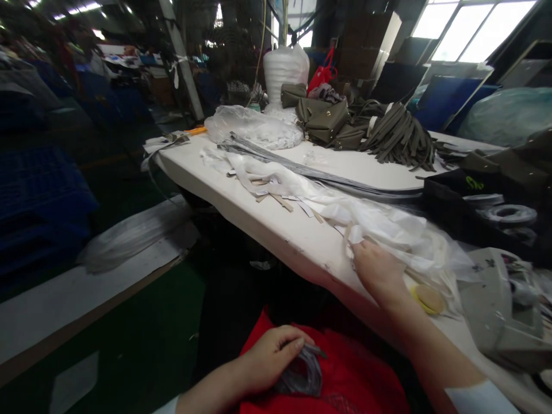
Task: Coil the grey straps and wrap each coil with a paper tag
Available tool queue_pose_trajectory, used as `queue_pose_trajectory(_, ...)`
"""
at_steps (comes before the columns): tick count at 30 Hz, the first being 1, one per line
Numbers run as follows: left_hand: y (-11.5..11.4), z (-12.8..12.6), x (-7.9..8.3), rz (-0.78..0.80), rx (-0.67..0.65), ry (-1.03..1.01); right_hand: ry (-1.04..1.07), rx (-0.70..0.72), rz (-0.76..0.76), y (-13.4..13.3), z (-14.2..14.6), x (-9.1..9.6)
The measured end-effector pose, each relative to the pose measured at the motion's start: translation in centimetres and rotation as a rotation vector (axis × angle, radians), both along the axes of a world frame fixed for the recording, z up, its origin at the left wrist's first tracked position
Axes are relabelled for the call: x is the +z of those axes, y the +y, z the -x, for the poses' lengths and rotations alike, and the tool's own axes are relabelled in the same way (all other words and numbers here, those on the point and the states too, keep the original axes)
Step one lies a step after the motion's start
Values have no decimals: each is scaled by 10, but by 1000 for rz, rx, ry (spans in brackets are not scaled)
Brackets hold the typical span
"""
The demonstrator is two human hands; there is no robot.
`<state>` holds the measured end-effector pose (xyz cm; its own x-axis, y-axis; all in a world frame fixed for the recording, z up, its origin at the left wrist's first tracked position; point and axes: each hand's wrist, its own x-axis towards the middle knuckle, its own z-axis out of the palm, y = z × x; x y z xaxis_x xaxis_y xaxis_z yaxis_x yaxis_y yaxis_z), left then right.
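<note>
Low over the red cloth (357, 368) on my lap, my left hand (272, 352) is closed around a looped bundle of grey strips (308, 374). My right hand (376, 265) reaches onto the white table (284, 238) near its front edge, fingers pinched at pale strips (347, 244); their exact kind is unclear. Beside that hand lies a long heap of white sheer material (388, 227). Short beige and white scraps (282, 202) are scattered to its left. A roll of yellow-edged tape (428, 299) sits by my right wrist.
Long grey strips (310, 169) run across the table. Olive bags (325, 121) and a pile of dark straps (399, 135) lie behind. A grey machine (495, 305) stands at the right. Blue crates (38, 201) and a white board (86, 299) are at the left.
</note>
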<state>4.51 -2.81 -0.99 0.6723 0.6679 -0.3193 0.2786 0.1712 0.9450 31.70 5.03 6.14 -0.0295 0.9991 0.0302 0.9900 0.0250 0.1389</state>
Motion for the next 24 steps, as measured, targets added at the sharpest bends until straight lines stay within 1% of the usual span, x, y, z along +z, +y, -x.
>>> queue_pose_trajectory(2,0,-1,2,15,0,-9,43,-48,-152,-22,-3,15)
queue_pose_trajectory(3,0,-1,2,26,1,-15,99,-78,-230,-34,-4,22)
queue_pose_trajectory(4,0,-2,2,42,-3,-26,187,-96,-279,-46,-5,27)
queue_pose_trajectory(5,0,-3,1,65,-5,-43,294,-96,-285,-57,-7,32)
queue_pose_trajectory(6,0,-4,-1,93,-2,-61,408,-81,-254,-68,-8,35)
queue_pose_trajectory(7,-1,-5,-4,126,7,-76,521,-51,-192,-78,-9,36)
queue_pose_trajectory(9,-2,-8,-9,224,38,-101,715,27,-16,-97,-10,36)
queue_pose_trajectory(12,-4,-10,-17,389,85,-117,874,111,243,-120,-13,32)
queue_pose_trajectory(14,-4,-10,-19,435,90,-127,906,145,351,-132,-15,29)
queue_pose_trajectory(17,-5,-9,-18,413,79,-131,845,196,397,-142,-18,26)
queue_pose_trajectory(20,-6,-9,-15,386,80,-124,719,253,326,-145,-18,26)
queue_pose_trajectory(24,-7,-10,-9,344,55,-77,602,311,204,-146,-13,30)
